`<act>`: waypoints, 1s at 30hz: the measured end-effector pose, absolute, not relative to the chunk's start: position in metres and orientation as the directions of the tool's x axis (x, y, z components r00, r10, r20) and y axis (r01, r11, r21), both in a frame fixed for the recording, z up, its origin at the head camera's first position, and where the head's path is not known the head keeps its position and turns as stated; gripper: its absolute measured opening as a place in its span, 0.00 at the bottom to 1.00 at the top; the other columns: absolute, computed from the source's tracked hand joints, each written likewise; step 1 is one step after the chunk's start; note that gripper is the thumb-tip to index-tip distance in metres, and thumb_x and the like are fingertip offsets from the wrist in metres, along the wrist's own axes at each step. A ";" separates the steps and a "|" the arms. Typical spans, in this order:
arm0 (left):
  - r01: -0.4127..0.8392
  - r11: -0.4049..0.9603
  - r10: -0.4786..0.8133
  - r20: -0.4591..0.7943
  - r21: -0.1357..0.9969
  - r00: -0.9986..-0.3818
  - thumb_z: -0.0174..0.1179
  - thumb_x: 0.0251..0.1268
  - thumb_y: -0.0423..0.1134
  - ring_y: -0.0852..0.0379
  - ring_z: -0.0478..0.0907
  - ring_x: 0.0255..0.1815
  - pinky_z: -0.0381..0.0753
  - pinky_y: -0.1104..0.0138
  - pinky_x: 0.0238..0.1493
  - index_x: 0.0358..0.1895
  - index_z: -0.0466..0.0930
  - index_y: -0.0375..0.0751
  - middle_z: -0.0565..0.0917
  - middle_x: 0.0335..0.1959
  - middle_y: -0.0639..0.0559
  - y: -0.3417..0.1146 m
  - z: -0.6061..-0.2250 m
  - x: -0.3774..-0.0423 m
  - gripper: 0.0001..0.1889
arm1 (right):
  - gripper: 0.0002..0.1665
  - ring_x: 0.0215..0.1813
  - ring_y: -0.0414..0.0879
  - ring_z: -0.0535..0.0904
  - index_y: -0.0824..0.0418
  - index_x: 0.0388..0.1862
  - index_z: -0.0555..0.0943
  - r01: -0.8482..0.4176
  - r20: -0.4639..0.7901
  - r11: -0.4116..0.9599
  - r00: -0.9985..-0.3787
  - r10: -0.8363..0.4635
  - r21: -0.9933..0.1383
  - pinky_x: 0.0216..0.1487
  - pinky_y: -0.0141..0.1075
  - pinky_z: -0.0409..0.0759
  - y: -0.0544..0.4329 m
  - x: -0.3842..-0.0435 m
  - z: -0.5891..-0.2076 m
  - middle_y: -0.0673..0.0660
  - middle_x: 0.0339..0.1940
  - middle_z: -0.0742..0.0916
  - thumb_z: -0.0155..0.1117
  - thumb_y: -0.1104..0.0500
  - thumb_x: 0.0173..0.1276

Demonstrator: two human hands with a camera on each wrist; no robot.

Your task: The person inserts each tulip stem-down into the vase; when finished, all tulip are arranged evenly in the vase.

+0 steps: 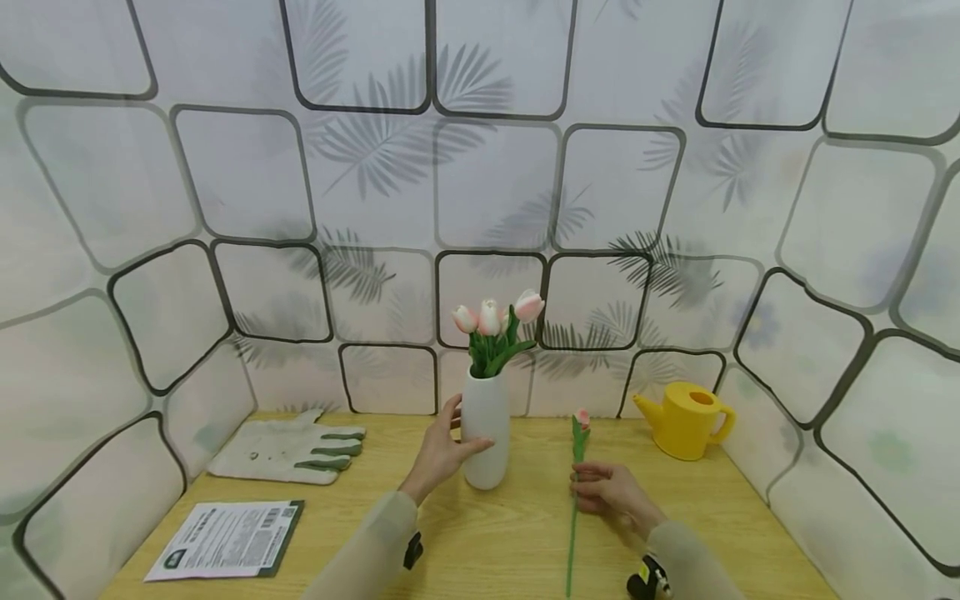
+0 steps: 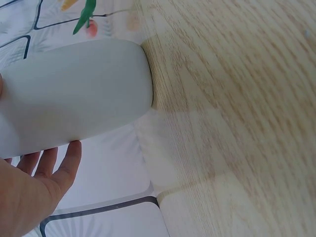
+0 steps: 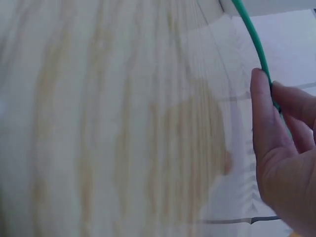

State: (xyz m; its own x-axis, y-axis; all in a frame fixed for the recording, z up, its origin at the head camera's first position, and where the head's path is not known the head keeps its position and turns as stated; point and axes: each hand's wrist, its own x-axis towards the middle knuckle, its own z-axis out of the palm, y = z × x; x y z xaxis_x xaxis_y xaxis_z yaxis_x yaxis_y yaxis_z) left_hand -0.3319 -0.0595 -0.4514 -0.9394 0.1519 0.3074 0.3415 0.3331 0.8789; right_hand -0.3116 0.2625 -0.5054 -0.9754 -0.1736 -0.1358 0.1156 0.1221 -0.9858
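Note:
A white vase [image 1: 487, 425] stands upright on the wooden table, with several pink-and-white tulips [image 1: 490, 321] rising from its mouth. My left hand [image 1: 441, 454] grips the vase from its left side, thumb across the front and fingers on the far side. In the left wrist view the fingertips touch the wall of the vase [image 2: 89, 94]. Right of it, my right hand [image 1: 611, 496] pinches a single pink tulip [image 1: 582, 419] partway along its stem, bloom pointing up. The right wrist view has the green stem [image 3: 253, 37] between thumb and fingers of the right hand [image 3: 284, 153].
A yellow watering can [image 1: 686, 423] stands at the back right. At left lie white-and-green work gloves [image 1: 273, 450], with a printed packet [image 1: 225, 540] in front of them. Patterned cloth walls [image 1: 390, 292] border the table [image 1: 495, 550] at the back and sides.

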 end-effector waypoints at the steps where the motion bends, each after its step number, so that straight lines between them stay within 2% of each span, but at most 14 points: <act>1: 0.341 0.334 0.151 0.307 0.879 -0.940 0.74 0.52 0.52 0.39 0.73 0.63 0.80 0.45 0.54 0.75 0.56 0.47 0.72 0.66 0.37 -0.060 -0.452 -0.332 0.49 | 0.34 0.47 0.47 0.86 0.78 0.67 0.68 0.110 -0.127 0.101 -0.975 -0.180 -0.989 0.47 0.42 0.86 0.262 -0.312 -0.506 0.70 0.58 0.81 0.67 0.67 0.64; 9: 0.350 0.328 0.156 0.315 0.877 -0.936 0.74 0.53 0.51 0.39 0.74 0.63 0.81 0.46 0.54 0.75 0.56 0.47 0.72 0.66 0.37 -0.059 -0.452 -0.332 0.49 | 0.38 0.52 0.46 0.84 0.77 0.71 0.61 0.051 -0.049 -0.002 -0.980 -0.191 -0.999 0.51 0.37 0.85 0.259 -0.311 -0.498 0.65 0.61 0.81 0.66 0.65 0.67; 12: 0.352 0.330 0.156 0.317 0.876 -0.936 0.74 0.53 0.51 0.39 0.74 0.63 0.81 0.46 0.54 0.75 0.56 0.47 0.72 0.66 0.37 -0.059 -0.451 -0.333 0.48 | 0.38 0.54 0.48 0.83 0.76 0.72 0.60 0.028 -0.021 -0.032 -0.981 -0.195 -0.999 0.53 0.37 0.84 0.260 -0.311 -0.492 0.58 0.58 0.83 0.64 0.66 0.68; 16: 0.344 0.336 0.153 0.310 0.876 -0.938 0.74 0.52 0.52 0.39 0.74 0.63 0.81 0.47 0.54 0.75 0.56 0.48 0.72 0.66 0.38 -0.059 -0.451 -0.333 0.49 | 0.36 0.54 0.46 0.83 0.74 0.71 0.63 -0.011 0.017 -0.034 -0.981 -0.195 -0.999 0.53 0.37 0.84 0.261 -0.311 -0.483 0.49 0.53 0.84 0.65 0.65 0.68; 22: 0.339 0.333 0.154 0.304 0.880 -0.940 0.74 0.52 0.53 0.39 0.74 0.63 0.81 0.46 0.54 0.76 0.56 0.48 0.72 0.66 0.38 -0.059 -0.451 -0.334 0.50 | 0.32 0.49 0.39 0.84 0.70 0.69 0.69 -0.089 0.092 -0.027 -0.983 -0.159 -0.996 0.51 0.37 0.85 0.260 -0.311 -0.467 0.46 0.52 0.85 0.65 0.65 0.68; 30: 0.332 0.326 0.157 0.296 0.885 -0.942 0.74 0.52 0.53 0.39 0.73 0.64 0.80 0.45 0.55 0.76 0.56 0.48 0.71 0.66 0.37 -0.060 -0.450 -0.333 0.49 | 0.27 0.47 0.40 0.84 0.63 0.64 0.77 -0.185 0.188 -0.103 -0.982 -0.018 -0.977 0.48 0.35 0.85 0.250 -0.311 -0.448 0.42 0.46 0.87 0.67 0.67 0.65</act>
State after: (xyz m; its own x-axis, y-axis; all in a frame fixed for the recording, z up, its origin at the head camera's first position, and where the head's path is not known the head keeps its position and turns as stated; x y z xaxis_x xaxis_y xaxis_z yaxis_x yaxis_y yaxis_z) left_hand -0.3331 -0.0595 -0.4505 -0.9423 0.1573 0.2956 0.3321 0.3259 0.8852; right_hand -0.3114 0.2497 -0.4484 -0.9820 -0.0181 0.1878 -0.1849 -0.1034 -0.9773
